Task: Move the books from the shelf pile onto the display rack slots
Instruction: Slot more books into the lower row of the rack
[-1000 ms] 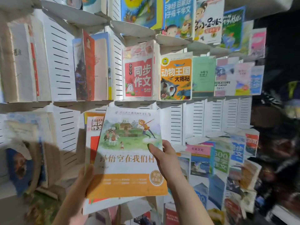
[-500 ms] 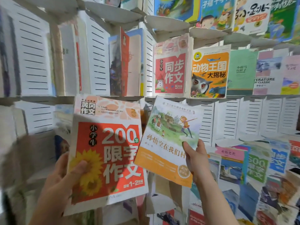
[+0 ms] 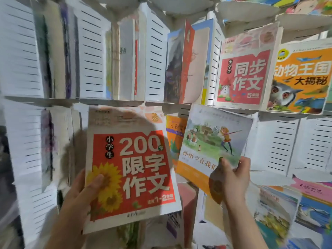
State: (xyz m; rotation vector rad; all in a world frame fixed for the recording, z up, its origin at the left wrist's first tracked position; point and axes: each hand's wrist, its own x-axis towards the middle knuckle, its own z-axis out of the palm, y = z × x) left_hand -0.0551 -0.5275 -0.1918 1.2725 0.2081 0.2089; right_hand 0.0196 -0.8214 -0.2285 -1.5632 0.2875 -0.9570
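While our left hand pinches the red sunflower book upright by its left edge, our right hand grips the tilted orange-banded book at its lower corner, nearer the bare rack slots just to its right.

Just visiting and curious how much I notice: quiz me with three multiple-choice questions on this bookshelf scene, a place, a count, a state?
1. Where is the owl book? A) upper right of the rack B) floor C) box
2. How many books are held? A) one B) two C) four
3. The red sunflower book is: A) slotted B) lying open C) gripped, closed
Answers: 1A, it stands in a slot; 2B, left hand holds the sunflower book, right hand the countryside book; 3C, thumb across its closed cover.
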